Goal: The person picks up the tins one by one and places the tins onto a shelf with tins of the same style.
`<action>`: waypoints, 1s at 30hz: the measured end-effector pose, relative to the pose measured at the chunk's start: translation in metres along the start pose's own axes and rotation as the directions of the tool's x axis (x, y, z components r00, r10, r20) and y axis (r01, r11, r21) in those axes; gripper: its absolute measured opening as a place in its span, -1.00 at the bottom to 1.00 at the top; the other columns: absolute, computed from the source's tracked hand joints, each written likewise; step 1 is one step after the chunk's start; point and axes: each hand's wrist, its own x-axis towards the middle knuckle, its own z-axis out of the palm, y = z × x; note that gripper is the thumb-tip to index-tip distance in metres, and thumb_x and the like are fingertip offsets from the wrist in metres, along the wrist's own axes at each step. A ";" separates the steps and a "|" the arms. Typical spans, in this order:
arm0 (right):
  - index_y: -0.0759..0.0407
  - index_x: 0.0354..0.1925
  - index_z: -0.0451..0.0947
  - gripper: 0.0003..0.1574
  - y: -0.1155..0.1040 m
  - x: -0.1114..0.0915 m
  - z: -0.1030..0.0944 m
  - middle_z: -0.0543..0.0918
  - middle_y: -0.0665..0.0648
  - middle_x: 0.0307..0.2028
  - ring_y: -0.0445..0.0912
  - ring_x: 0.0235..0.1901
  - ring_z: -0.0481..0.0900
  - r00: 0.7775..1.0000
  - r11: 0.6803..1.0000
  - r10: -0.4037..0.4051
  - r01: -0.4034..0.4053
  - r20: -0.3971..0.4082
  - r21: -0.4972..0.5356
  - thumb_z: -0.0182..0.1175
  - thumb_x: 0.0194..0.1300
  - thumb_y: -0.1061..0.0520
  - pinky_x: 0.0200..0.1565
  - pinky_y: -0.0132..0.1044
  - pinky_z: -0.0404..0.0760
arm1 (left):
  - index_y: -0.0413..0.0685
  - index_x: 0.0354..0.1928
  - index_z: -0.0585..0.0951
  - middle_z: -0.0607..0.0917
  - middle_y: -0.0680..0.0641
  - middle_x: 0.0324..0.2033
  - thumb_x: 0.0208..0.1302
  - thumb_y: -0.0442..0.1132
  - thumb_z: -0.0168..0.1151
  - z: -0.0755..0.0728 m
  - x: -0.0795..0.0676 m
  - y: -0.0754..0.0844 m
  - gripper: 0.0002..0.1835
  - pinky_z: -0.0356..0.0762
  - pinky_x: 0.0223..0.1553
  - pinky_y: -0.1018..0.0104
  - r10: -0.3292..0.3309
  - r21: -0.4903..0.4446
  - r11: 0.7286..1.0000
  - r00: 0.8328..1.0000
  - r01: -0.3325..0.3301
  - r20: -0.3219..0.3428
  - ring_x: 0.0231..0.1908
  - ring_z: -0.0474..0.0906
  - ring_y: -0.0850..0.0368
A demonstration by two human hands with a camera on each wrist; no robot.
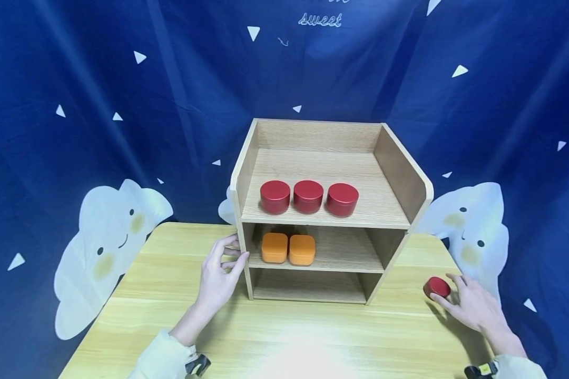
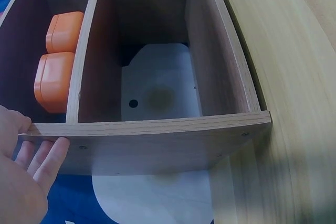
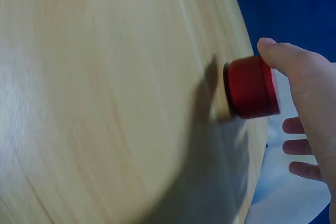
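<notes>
A small wooden shelf [image 1: 313, 222] with three levels stands on the table. My left hand [image 1: 221, 273] grips the front edge of its left side panel [image 2: 173, 145], thumb at the edge and fingers along the outer face. Three round red tins [image 1: 308, 197] stand in a row on the top level. Two orange rounded-square tins [image 1: 302, 250] sit side by side on the middle level. Far to the right, another round red tin [image 3: 251, 87] is between the thumb and a finger of my right hand [image 1: 474, 305]; the three lower fingers are clear of it.
The pale wooden table [image 1: 313, 337] runs under everything, its right edge close beside the far red tin. The shelf's bottom level [image 1: 308, 287] lies below the orange tins. A blue cloth [image 1: 313, 63] with white clouds and triangles hangs behind and around the table.
</notes>
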 end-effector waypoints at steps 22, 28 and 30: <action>0.42 0.06 0.58 -0.17 0.009 0.001 0.008 0.58 0.16 -0.35 0.08 -0.34 0.57 0.993 0.999 0.036 -0.038 0.115 0.015 0.32 0.39 -0.34 -0.40 -0.19 0.49 | -0.25 0.21 0.58 0.72 -0.20 -0.05 0.34 -0.46 0.40 0.000 -0.001 0.004 -0.58 0.86 -0.26 0.46 -0.032 0.012 0.999 0.999 0.032 0.012 -0.18 0.71 0.02; 0.39 0.00 0.60 -0.23 0.011 -0.002 0.011 0.56 0.13 -0.39 0.03 -0.37 0.53 0.994 0.998 0.047 -0.051 0.103 0.039 0.34 0.38 -0.33 -0.42 -0.23 0.43 | -0.25 0.20 0.58 0.72 -0.20 -0.05 0.33 -0.46 0.41 0.001 -0.001 0.003 -0.58 0.87 -0.26 0.45 -0.033 0.013 0.999 0.999 0.033 0.012 -0.18 0.71 0.07; 0.37 0.00 0.60 -0.23 0.010 -0.003 0.013 0.58 0.13 -0.37 0.02 -0.36 0.54 0.994 0.997 0.054 -0.059 0.095 0.046 0.35 0.37 -0.33 -0.41 -0.22 0.45 | -0.26 0.20 0.58 0.72 -0.20 -0.05 0.32 -0.47 0.42 0.001 -0.001 0.002 -0.58 0.87 -0.26 0.45 -0.035 0.012 0.999 0.999 0.035 0.007 -0.18 0.70 0.11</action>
